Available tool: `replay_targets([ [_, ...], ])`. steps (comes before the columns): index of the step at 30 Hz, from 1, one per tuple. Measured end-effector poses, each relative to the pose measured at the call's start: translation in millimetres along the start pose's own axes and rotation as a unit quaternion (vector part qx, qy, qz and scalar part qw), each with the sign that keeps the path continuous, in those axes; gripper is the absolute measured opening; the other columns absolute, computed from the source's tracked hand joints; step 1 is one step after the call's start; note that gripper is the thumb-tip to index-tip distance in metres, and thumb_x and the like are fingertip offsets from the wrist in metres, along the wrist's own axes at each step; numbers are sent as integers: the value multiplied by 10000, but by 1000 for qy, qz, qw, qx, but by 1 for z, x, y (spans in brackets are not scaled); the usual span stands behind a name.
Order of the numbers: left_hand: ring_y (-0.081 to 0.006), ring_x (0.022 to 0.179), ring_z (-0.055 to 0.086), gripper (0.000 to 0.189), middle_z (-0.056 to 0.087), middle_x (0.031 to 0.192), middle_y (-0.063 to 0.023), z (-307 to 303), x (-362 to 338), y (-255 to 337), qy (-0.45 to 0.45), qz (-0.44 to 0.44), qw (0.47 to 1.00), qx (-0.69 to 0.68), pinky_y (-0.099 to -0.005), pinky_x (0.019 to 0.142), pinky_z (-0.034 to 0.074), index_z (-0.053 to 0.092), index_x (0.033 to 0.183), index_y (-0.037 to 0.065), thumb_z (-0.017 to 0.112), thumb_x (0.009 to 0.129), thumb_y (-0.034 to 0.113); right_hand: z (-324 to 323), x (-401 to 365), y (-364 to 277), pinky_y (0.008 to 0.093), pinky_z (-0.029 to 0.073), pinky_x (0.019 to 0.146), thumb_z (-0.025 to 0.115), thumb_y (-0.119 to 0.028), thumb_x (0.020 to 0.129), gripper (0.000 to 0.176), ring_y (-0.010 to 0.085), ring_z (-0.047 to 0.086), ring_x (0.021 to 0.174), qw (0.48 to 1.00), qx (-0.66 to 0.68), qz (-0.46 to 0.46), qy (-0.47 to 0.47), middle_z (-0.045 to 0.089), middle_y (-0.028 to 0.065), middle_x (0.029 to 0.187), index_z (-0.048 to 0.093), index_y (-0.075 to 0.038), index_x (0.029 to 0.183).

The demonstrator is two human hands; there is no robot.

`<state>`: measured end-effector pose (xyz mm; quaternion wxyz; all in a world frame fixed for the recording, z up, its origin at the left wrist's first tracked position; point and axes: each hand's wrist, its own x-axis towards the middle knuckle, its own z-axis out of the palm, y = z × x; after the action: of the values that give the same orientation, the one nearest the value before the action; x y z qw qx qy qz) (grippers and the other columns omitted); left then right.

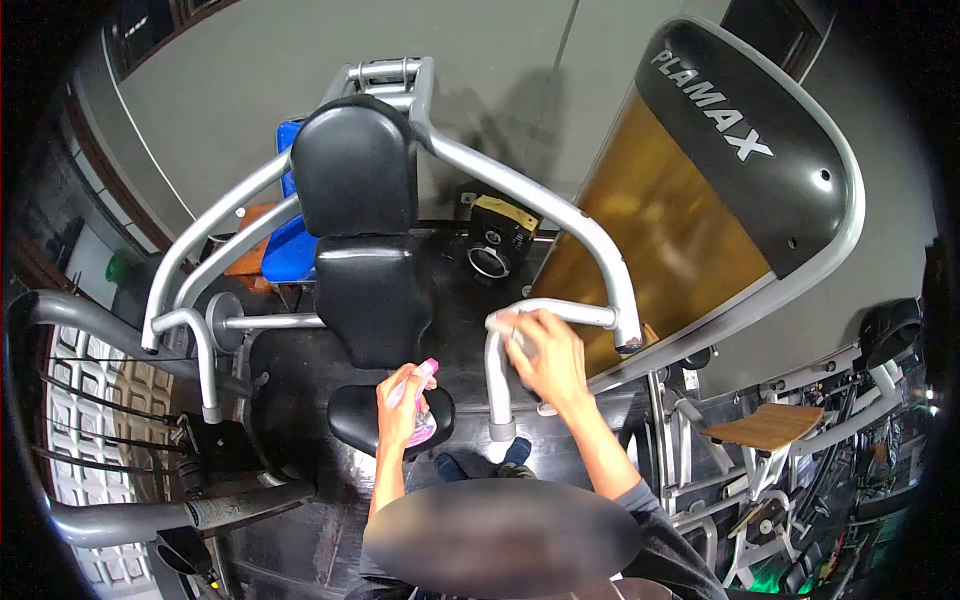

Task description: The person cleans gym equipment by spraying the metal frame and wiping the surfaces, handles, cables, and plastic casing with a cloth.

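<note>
As we look down through the head camera, our left hand (396,405) has its fingers wrapped round a pink bottle (424,422), a sprayer, held above the machine's black seat (352,418). Our right hand (552,362) presses a pale cloth (503,325), fingers closed over it, against the right handle (496,390), near its top bend. We judge the wiping to be under way on this handle. The left handle (205,372), seat and back pad (370,295) show no sign either way. The cloth is blurred and mostly under the hand, the bottle's nozzle is hard to make out, and a blurred patch covers the lower middle.
</note>
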<state>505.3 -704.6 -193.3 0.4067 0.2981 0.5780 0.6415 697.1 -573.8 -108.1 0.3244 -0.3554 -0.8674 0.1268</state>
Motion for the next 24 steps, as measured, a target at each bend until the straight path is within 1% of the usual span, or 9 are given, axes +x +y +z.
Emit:
replay_targets([
  [4,-89,502,539,308,674,780,-71,-7,-7,-3,14,2,1000,-22,-248,493,420,667,855,-10,564,947,266,-6,29,-17,423,546,690,689,-178,789,184,287,612,860,995,-75,-38,-47,568,59,962,705,-143,969],
  [6,-88,501,539,310,674,780,-70,-9,-10,-4,12,7,1000,-26,-247,493,421,666,854,-10,560,950,265,-12,30,-27,428,555,687,705,-225,759,191,286,618,907,956,-96,-131,-245,557,62,1021,690,-120,917],
  [8,-86,501,539,311,674,781,-69,-9,-11,-5,9,13,999,-31,-245,493,422,665,853,-10,555,953,264,-7,20,-33,423,565,674,729,-271,722,255,300,625,937,897,-148,-214,-356,550,94,1074,689,-99,906],
  [10,-120,491,549,397,669,808,-96,-8,-14,-8,7,2,1000,8,-262,492,436,651,849,-20,518,954,339,-4,17,-37,414,566,677,730,-285,720,258,309,623,936,872,-164,-269,-376,547,105,1095,705,-98,896],
  [12,-124,488,547,387,666,806,-92,-10,-18,-7,4,-1,1000,4,-260,493,435,650,861,-21,518,952,331,-4,30,-35,421,565,664,728,-289,727,242,309,614,958,876,-182,-215,-391,543,100,1109,718,-90,864],
  [16,-125,489,547,381,665,803,-90,-10,-22,-7,12,-5,1000,-19,-261,491,433,647,865,-23,518,948,325,4,58,-28,384,560,617,726,-284,730,196,263,606,871,920,-265,-176,-228,512,84,986,701,-119,832],
  [20,-126,493,551,375,666,807,-92,-11,-22,-9,14,-11,1000,-15,-263,490,437,650,866,-22,512,951,316,3,38,-25,392,565,635,716,-298,749,201,273,619,887,910,-211,-218,-282,524,84,1007,683,-119,835],
  [22,-126,494,553,371,667,811,-93,-10,-21,-10,16,-4,1000,-14,-263,491,439,651,872,-22,512,952,312,-5,17,-36,410,571,670,713,-286,746,243,272,612,942,871,-176,-231,-397,537,85,1073,700,-93,893],
  [24,-127,496,554,366,667,815,-95,-7,-21,-10,13,1,1000,-9,-263,492,442,652,878,-21,511,954,308,-5,-8,-25,405,571,674,709,-274,748,211,253,605,937,858,-119,-299,-400,548,63,1054,710,-136,907],
])
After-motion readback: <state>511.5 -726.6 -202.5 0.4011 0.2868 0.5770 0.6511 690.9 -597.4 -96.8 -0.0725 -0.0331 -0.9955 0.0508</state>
